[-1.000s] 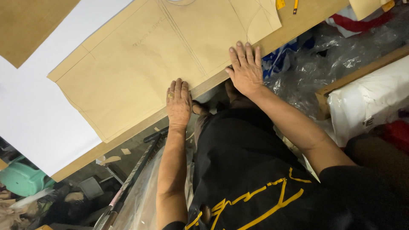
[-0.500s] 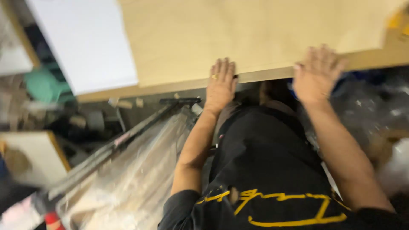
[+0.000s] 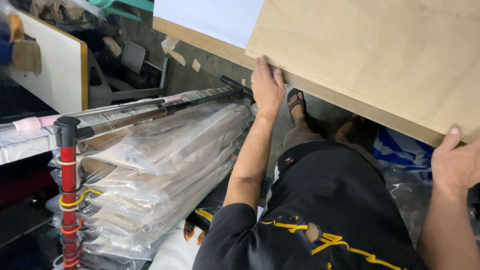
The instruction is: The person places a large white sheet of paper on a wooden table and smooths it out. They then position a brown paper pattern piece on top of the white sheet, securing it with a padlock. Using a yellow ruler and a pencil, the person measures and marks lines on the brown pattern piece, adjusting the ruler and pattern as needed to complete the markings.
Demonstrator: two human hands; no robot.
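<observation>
Along the near edge of the wooden table, your left hand and right hand each curl partly closed around the tan paper sheet, steadying it flat on top.

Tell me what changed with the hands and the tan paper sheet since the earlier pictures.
Both hands slid off the top of the large tan paper sheet to its near edge: the left hand now grips it near the corner, the right hand curls around it further along. The view swung left, bringing in a rack of plastic-wrapped bundles. The sheet still lies on the wooden table.
</observation>
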